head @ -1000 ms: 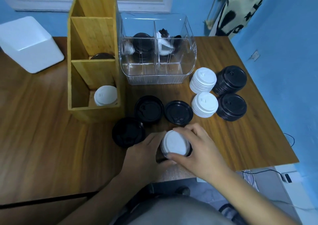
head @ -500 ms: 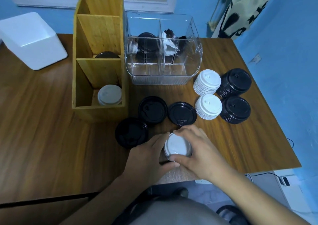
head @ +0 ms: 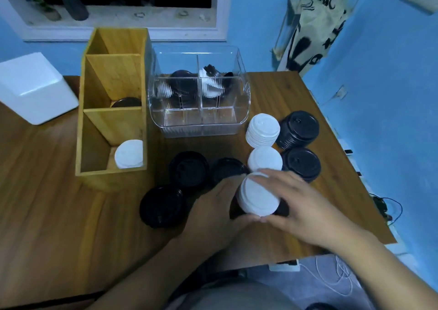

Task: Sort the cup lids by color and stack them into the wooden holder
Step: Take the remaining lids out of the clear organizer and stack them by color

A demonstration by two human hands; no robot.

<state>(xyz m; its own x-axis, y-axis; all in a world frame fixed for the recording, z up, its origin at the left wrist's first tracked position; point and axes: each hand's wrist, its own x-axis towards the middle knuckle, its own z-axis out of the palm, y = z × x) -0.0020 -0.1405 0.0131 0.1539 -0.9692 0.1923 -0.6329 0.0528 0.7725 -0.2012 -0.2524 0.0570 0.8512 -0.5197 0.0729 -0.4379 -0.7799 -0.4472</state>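
Blue painted walls close round a brown wood-grain worktop (head: 47, 203), matte and streaked. Near its front edge both hands meet on one stack of lids (head: 258, 197): ribbed white round lids on top, dark ones showing beneath. The right hand (head: 301, 205) reaches in from the right, fingers arched over the far rim and thumb tucked under the near one, so it grips the stack. The left hand (head: 213, 210) comes in from below, palm turned inward, its fingers curled against the stack's left side. Just left of the hands lie three loose black lids (head: 163, 206), glossy shallow discs, close together on the wood. Just behind the hands stand two white stacks (head: 263, 129), with two black stacks (head: 298, 129) beside them towards the right edge. Further left stands the wooden holder (head: 111, 77), a tall box of pale planks split into compartments; its front compartment holds white lids (head: 130, 154), and the one behind it a black lid (head: 126, 102). Beside the holder is a clear plastic organizer (head: 199, 124) with thin dividers, black and white lids leaning inside. A smooth white box (head: 33, 86) sits at the far left.
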